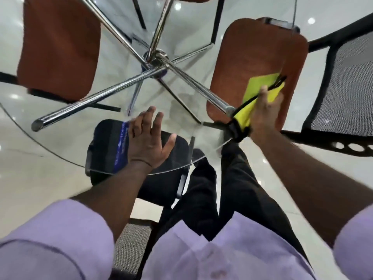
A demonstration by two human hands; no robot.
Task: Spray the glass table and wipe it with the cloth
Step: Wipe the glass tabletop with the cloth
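Note:
A round glass table (60,156) on crossed chrome legs fills the view from above. My left hand (148,139) lies flat on the glass near its front edge, fingers spread, holding nothing. My right hand (264,110) presses a yellow cloth with black edging (256,85) against the glass at the right side of the table; the picture is blurred there. No spray bottle is in view.
Through the glass I see two orange chair seats, one at the left (58,47) and one at the right (260,57), and a black chair seat (107,144) under my left hand. A black mesh chair (347,87) stands at the right. The floor is glossy white tile.

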